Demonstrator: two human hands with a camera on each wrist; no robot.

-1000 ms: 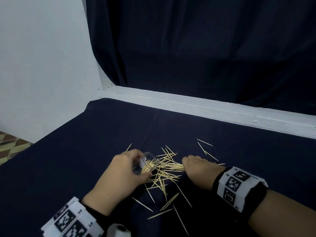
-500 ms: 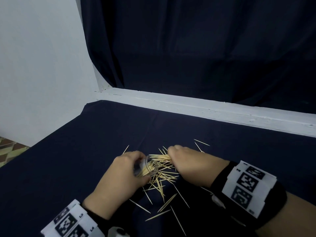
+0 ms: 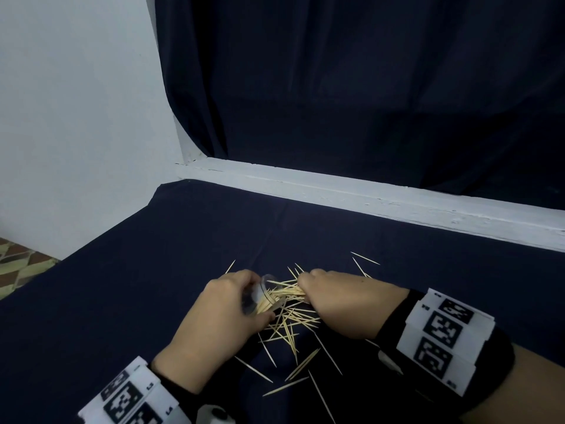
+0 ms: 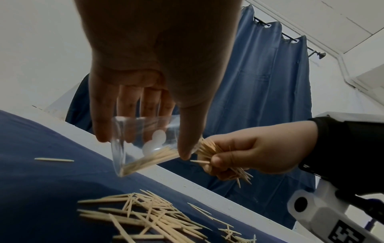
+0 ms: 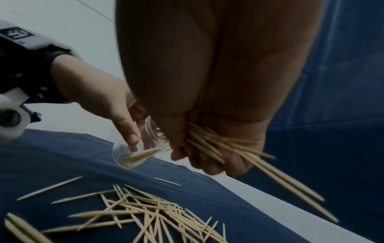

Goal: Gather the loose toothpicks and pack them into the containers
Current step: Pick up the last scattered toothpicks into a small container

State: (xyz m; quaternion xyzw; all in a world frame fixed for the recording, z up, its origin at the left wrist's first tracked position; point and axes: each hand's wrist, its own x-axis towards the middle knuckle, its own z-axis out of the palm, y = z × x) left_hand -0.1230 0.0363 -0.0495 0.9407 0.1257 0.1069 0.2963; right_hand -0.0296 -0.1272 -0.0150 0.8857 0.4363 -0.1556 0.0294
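Note:
My left hand (image 3: 226,304) grips a small clear plastic container (image 3: 262,296), tilted on its side just above the table, mouth toward the right. Toothpicks lie inside the container (image 4: 145,148) along its lower wall. My right hand (image 3: 330,296) clutches a bundle of toothpicks (image 5: 218,144), its tips at the container's mouth (image 5: 153,133). The bundle's other ends stick out below the right hand (image 4: 234,156). A pile of loose toothpicks (image 3: 290,325) lies on the dark blue cloth under and in front of both hands, also seen as a heap (image 5: 145,217).
The table is covered in dark blue cloth (image 3: 153,286). A white ledge (image 3: 367,200) runs along its far edge with a dark curtain (image 3: 336,87) behind. A white wall (image 3: 76,117) stands at left. Stray toothpicks (image 3: 363,258) lie further right.
My right hand rose off the table with a bundle of toothpicks and moved left to the container's mouth. The left hand has kept hold of the tilted container.

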